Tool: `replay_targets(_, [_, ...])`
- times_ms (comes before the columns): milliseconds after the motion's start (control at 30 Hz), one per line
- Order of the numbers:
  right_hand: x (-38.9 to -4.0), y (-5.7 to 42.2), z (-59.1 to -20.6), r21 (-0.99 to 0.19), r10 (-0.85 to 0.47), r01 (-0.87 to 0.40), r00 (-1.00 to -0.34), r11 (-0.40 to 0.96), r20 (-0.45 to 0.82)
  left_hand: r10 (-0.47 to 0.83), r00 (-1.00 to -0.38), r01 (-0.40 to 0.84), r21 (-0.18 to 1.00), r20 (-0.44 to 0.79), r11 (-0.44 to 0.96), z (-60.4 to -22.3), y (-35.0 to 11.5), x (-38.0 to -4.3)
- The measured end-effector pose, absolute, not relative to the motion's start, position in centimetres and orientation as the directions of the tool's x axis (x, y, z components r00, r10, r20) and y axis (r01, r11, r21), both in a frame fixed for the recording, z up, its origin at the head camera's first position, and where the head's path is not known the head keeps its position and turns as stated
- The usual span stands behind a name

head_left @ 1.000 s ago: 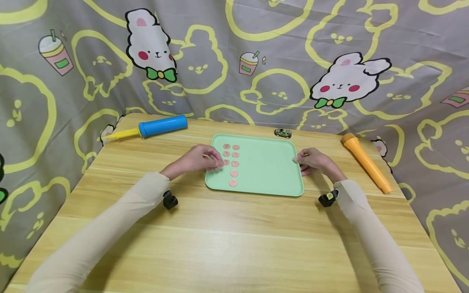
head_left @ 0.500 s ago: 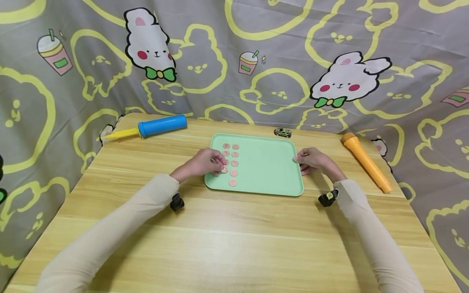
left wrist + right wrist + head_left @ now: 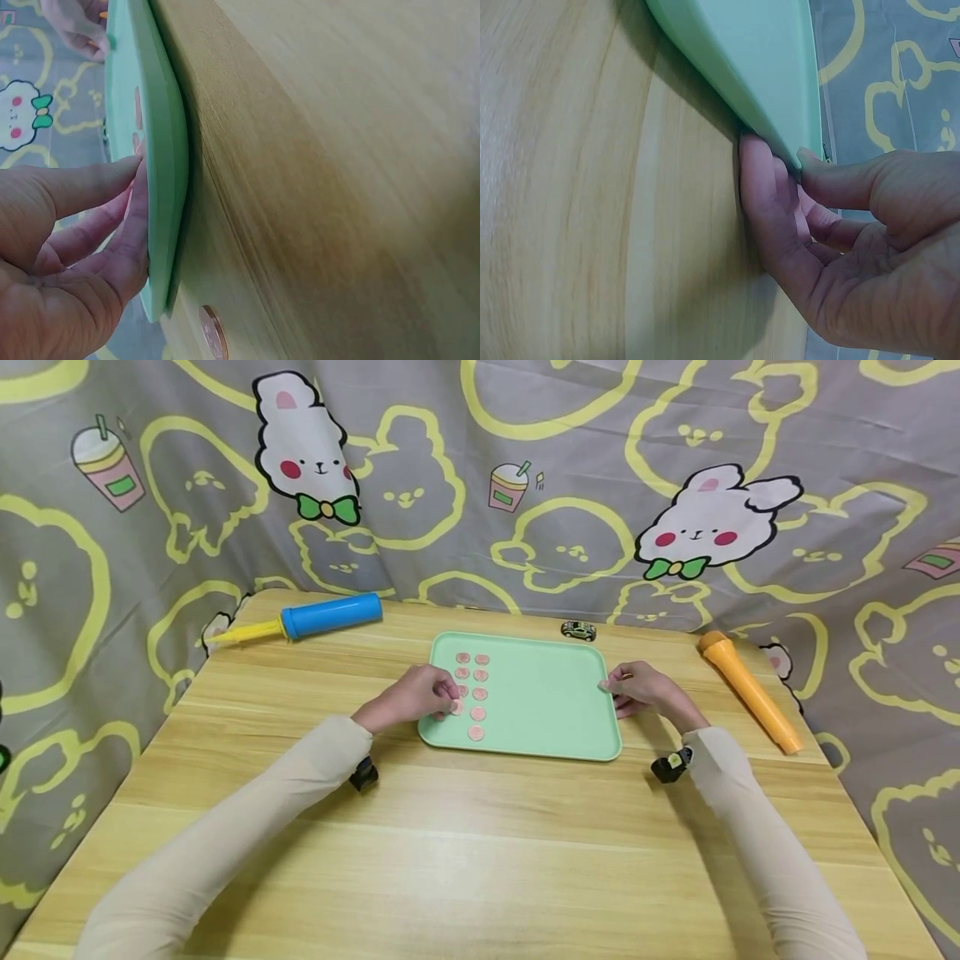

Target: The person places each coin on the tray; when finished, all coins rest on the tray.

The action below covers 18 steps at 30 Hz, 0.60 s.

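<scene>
A mint-green tray (image 3: 547, 693) lies on the table with several copper coins (image 3: 480, 694) in two columns on its left part. My left hand (image 3: 414, 695) reaches over the tray's left rim, thumb and fingertips pinching a coin (image 3: 457, 707) at the tray's surface, below the left column. The left wrist view shows that thumb and finger meeting just inside the rim, the pinched coin mostly hidden. Another coin (image 3: 213, 332) lies on the wood outside the tray. My right hand (image 3: 640, 687) grips the tray's right rim, thumb on top and fingers against the side and underneath.
Behind the tray sits a small toy car (image 3: 578, 631). A blue pump with a yellow nozzle (image 3: 333, 616) lies at the back left, and an orange toy microphone (image 3: 750, 692) at the right. A patterned curtain (image 3: 420, 468) hangs behind the wooden table (image 3: 480, 852).
The left hand has moved a little right and toward the front, bringing its coin down below the left column. My right hand stays on the tray's rim.
</scene>
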State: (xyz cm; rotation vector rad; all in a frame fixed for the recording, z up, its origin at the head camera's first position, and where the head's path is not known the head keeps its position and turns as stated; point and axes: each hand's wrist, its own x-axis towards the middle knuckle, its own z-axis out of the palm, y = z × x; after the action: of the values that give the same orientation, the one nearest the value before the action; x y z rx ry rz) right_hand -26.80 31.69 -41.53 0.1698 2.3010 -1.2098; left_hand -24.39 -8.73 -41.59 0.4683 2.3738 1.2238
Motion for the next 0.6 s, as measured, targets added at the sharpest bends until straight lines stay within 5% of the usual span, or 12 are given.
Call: replay_targets(600, [-26.8, 31.6, -41.55, -0.726, -0.126, 0.345, -0.852, 0.595, -0.508, 0.506, -0.852, 0.219, 0.784, -0.137, 0.58, -41.86, -8.61, -24.12])
